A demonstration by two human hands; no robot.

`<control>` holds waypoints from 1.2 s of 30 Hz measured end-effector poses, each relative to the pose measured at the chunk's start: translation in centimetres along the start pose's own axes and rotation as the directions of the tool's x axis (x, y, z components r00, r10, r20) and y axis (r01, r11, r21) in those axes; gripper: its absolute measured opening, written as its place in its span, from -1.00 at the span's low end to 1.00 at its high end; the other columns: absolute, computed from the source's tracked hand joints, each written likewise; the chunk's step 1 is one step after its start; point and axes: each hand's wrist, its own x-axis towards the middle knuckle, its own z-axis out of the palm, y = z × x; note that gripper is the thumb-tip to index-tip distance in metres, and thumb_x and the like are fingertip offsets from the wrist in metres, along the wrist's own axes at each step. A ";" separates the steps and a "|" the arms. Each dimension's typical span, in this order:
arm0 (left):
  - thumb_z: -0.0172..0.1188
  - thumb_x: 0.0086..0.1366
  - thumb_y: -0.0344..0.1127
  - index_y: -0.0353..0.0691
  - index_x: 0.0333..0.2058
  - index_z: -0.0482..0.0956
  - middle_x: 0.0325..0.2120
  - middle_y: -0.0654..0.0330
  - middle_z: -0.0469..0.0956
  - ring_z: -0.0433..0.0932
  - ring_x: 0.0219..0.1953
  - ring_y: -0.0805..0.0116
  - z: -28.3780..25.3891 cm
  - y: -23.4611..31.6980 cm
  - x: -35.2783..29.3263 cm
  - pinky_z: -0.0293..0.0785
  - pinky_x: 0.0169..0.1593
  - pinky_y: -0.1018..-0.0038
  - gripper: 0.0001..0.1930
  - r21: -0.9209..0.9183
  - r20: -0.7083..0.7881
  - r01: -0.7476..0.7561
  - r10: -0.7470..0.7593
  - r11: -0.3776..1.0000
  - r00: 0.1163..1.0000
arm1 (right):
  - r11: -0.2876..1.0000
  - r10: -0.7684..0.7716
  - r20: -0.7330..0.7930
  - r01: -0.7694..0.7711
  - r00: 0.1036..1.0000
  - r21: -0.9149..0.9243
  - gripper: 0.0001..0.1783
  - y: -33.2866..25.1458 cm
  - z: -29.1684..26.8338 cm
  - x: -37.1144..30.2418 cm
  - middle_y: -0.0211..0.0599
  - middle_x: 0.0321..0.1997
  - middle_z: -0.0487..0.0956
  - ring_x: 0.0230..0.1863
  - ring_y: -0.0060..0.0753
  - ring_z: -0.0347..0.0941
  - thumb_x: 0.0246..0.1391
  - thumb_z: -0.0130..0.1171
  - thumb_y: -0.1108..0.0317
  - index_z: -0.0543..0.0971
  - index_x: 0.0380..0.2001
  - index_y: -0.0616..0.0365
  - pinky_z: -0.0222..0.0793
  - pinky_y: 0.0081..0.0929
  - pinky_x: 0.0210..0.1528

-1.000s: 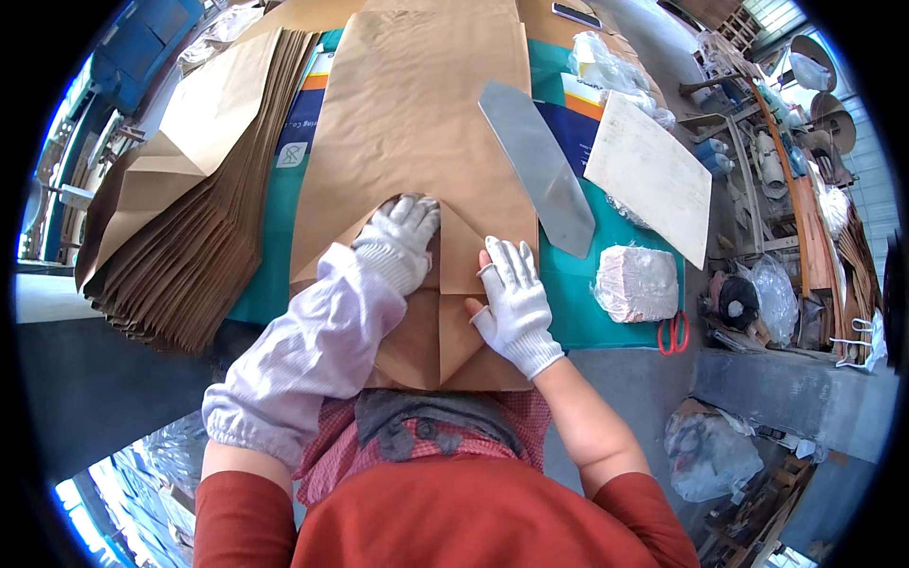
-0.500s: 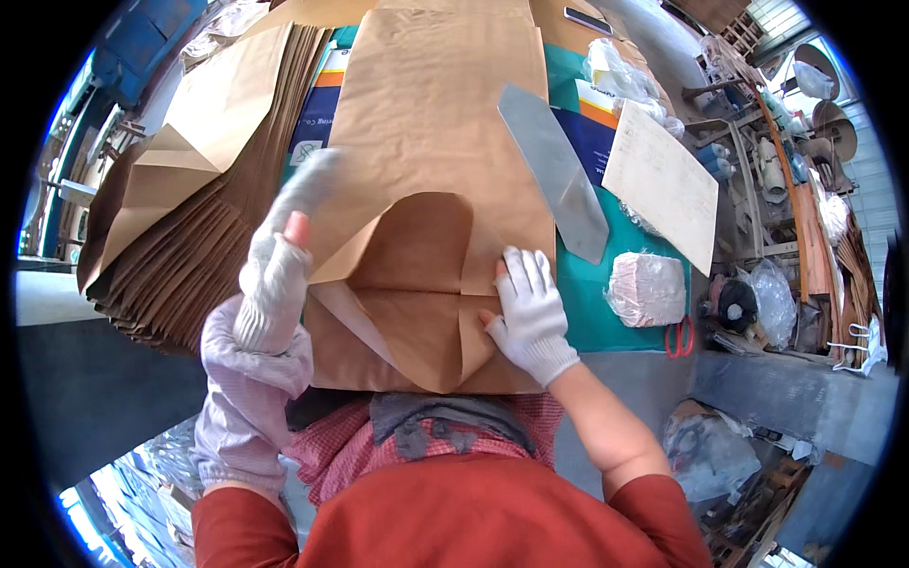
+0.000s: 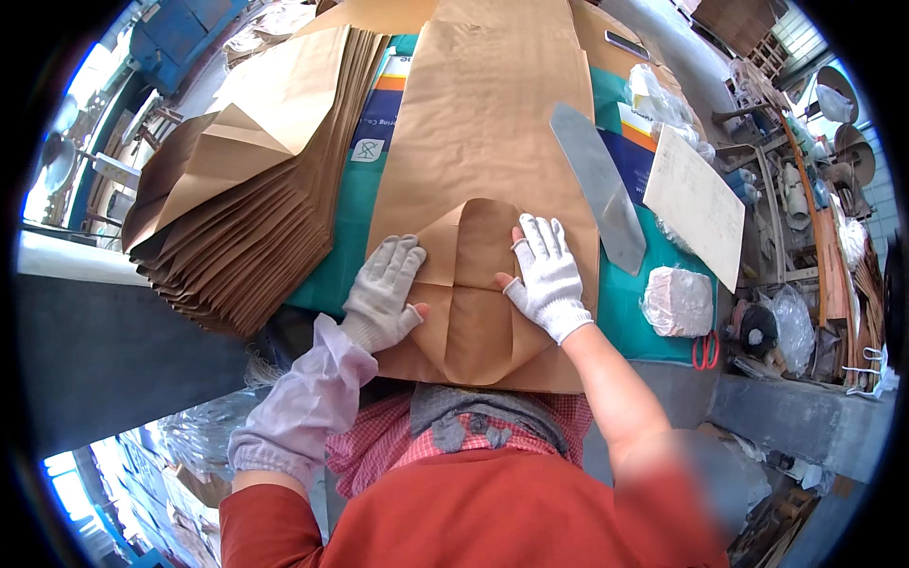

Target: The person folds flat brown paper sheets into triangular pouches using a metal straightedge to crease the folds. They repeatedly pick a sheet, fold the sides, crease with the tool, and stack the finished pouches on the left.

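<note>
In front of me lies a long brown paper bag (image 3: 497, 104), its near end spread into a folded diamond (image 3: 478, 312) with crease lines across it. My left hand (image 3: 383, 292), in a white glove with the thumb tip bare, rests flat on the left flap of that end, fingers stretched. On the right flap my right hand (image 3: 546, 275), gloved likewise, presses down with fingers spread; its bare thumb and index tips point at the fold. Neither hand grips anything. A flat grey pointed metal plate (image 3: 598, 185) lies on the bag's right side, beyond my right hand.
At left is a fanned stack of brown paper bags (image 3: 256, 218). Right of the bag, on a green printed sheet (image 3: 620, 312), are a wrapped white block (image 3: 678, 302), red-handled scissors (image 3: 705, 351), a pale board (image 3: 694, 204) and crumpled clear plastic (image 3: 658, 99). A phone (image 3: 627, 44) lies farther back.
My left hand has come down from the raised position at left onto the left flap. The bag's open end now lies flatter and evenly spread. My right hand stays on the right flap.
</note>
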 end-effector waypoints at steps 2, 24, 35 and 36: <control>0.33 0.16 0.18 -0.28 0.36 0.32 0.42 -0.13 0.24 0.18 0.46 -0.25 0.2 0.5 0.1 0.14 0.49 0.00 -0.09 0.083 0.061 0.023 -0.028 0.996 0.998 | 1.000 0.000 -0.007 0.000 1.000 0.007 -0.13 -0.1 -0.1 0.1 0.14 0.42 0.38 0.47 0.18 0.21 -0.01 0.44 -0.07 0.49 0.22 0.34 -0.03 0.13 0.58; 0.44 -0.02 0.32 -0.14 0.37 0.33 0.42 -0.14 0.21 0.09 0.49 -0.19 1.7 3.2 9.4 -0.08 0.56 0.04 0.06 0.132 0.239 0.009 -0.041 0.991 0.970 | 0.707 0.703 -0.112 -0.707 0.702 0.007 -0.74 6.7 -7.3 5.6 -0.15 -0.21 0.67 -0.17 0.05 0.65 0.23 0.26 0.15 0.50 -0.25 0.10 0.55 -0.07 -0.16; 0.45 -0.08 0.07 -0.36 0.16 0.49 0.20 -0.11 0.46 0.35 0.32 -0.18 -2.0 2.5 -4.4 0.19 0.45 -0.07 -0.14 0.194 -0.145 0.356 -0.332 0.914 0.932 | 0.843 0.341 0.224 -0.403 0.913 0.357 -0.83 0.5 -4.0 -0.5 -0.15 -0.40 0.66 -0.35 -0.05 0.63 0.13 0.36 0.27 0.60 -0.39 0.10 0.50 -0.21 -0.27; 0.46 -0.10 0.00 -0.37 0.14 0.51 0.18 -0.12 0.48 0.38 0.30 -0.19 -2.3 2.8 -4.1 0.24 0.42 -0.07 -0.17 0.073 -0.126 0.253 -0.243 0.965 0.962 | 0.824 0.348 0.255 -0.424 0.902 0.375 -0.84 0.3 -4.1 -0.4 -0.15 -0.39 0.67 -0.32 -0.05 0.65 0.13 0.36 0.27 0.62 -0.36 0.10 0.50 -0.20 -0.26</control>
